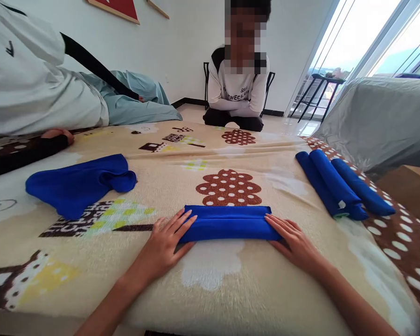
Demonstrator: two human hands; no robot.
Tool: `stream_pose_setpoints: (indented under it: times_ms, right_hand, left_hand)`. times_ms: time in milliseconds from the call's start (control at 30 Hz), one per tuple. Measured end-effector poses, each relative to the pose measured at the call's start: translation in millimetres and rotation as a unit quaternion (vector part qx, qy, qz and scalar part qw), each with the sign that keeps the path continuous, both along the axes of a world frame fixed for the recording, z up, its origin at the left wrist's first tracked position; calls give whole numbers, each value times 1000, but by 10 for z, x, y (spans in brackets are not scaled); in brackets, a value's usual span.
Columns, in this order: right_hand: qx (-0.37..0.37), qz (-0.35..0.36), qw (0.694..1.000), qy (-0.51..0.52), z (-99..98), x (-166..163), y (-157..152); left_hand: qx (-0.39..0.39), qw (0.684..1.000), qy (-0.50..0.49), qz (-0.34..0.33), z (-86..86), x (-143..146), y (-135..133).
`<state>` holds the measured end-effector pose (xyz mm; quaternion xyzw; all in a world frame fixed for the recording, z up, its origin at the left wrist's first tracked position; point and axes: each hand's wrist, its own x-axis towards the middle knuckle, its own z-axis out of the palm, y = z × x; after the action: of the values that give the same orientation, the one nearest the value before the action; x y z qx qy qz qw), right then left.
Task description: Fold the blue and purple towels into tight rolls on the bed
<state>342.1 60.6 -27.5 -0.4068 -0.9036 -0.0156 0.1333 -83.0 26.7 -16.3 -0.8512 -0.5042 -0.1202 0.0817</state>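
A folded blue towel (pixel 229 223), laid crosswise near the front edge of the blanket (pixel 231 298), is pressed at its two ends by the left hand (pixel 166 242) and right hand (pixel 294 245), fingers outstretched and flat, nothing gripped. A loose blue towel (pixel 79 184) is seen toward the left edge, three folded towels (pixel 343 184) by the right edge. The fold could be sprung open or skewed, it is judged, should the hands be lifted unevenly off the soft fleece.
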Motion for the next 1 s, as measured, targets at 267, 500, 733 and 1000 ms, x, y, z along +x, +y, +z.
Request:
stream_pose_setpoints:
  times_ms: [267, 500, 733, 1000]
  right_hand:
    - [27, -36, 997, 63, 56, 54, 91]
    - [49, -96, 991, 75, 262, -596, 540]
    - [13, 23, 998, 49, 209, -1139, 514]
    - [-21, 5, 997, 72, 47, -355, 672]
  left_hand:
    - [11, 999, -40, -17, 180, 38, 71]
    - [0, 998, -27, 50, 529, 552, 562]
    - [-60, 997, -27, -50, 356, 838, 713]
    - [-70, 997, -31, -26, 155, 36, 687]
